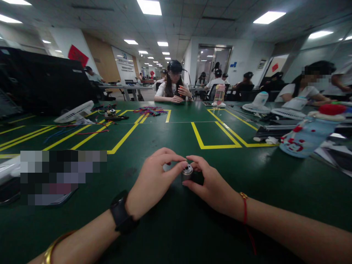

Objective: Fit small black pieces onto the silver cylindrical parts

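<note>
A small silver metal cylinder (187, 171), which looks like a small motor, stands upright on the green table. Dark holes show in its round top face. My right hand (210, 183) is closed around it from the right, thumb at the near side and fingers at the far side. From the left comes my left hand (158, 172), its thumb and index finger pinched together at the cylinder's top edge. Whatever sits between those two fingertips, if anything, is too small to make out. The other fingers of that hand are partly hidden behind it.
Yellow tape lines (220, 147) mark the green table (165, 234). A blue bottle (305, 137) stands on the right, near white fans (255, 104). Tangled coloured wires (151, 111) lie farther back. A partly blurred flat item (55, 200) is at left. Across sits a person (172, 90).
</note>
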Motion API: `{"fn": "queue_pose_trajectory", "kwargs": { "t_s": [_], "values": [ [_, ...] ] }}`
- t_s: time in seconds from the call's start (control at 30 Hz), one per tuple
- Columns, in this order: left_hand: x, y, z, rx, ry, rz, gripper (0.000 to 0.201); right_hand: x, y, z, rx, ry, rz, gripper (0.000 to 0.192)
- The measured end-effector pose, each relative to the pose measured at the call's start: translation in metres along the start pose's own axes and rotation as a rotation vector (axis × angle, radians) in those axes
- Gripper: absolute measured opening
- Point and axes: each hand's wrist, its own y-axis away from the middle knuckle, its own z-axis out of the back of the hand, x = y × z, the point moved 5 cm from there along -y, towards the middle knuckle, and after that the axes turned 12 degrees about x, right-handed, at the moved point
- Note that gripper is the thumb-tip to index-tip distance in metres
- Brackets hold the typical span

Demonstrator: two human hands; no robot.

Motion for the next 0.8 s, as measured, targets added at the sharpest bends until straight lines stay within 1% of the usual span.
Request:
{"fn": "queue_pose_trajectory", "kwargs": {
  "t_s": [0.07, 0.17, 0.23, 0.33, 0.4, 0.47, 0.53, 0.63, 0.7, 0.8],
  "values": [
    [0.012, 0.003, 0.001, -0.002, 0.001, 0.037, 0.024, 0.003, 0.002, 0.004, -0.027, 0.044, 0.011, 0.054],
    [0.03, 0.008, -0.01, 0.107, -0.076, 0.058, 0.024, 0.005, 0.004, 0.006, -0.055, 0.107, 0.029, 0.045],
    [0.036, 0.009, -0.021, 0.17, -0.152, 0.05, 0.022, 0.005, 0.005, 0.006, -0.058, 0.136, 0.036, 0.045],
    [0.039, 0.009, -0.032, 0.199, -0.237, 0.044, 0.023, 0.006, 0.005, 0.003, -0.048, 0.182, 0.05, 0.051],
    [0.038, 0.01, -0.031, 0.204, -0.239, 0.052, 0.026, 0.006, 0.005, 0.003, -0.03, 0.186, 0.066, 0.049],
    [0.04, 0.013, -0.022, 0.2, -0.193, 0.076, 0.03, 0.003, 0.009, 0.011, -0.049, 0.187, 0.057, 0.046],
    [0.046, 0.02, -0.006, 0.177, -0.123, 0.11, 0.035, -0.007, 0.018, 0.029, -0.129, 0.218, 0.008, 0.047],
    [0.063, 0.035, 0.018, 0.144, -0.015, 0.175, 0.037, -0.036, 0.045, 0.069, -0.268, 0.326, -0.14, 0.047],
    [0.078, 0.045, 0.027, 0.14, 0.041, 0.24, 0.037, -0.065, 0.073, 0.1, -0.348, 0.39, -0.297, 0.05],
    [0.095, 0.056, 0.03, 0.151, 0.096, 0.337, 0.04, -0.11, 0.123, 0.141, -0.431, 0.443, -0.567, 0.061]
  ]
}}
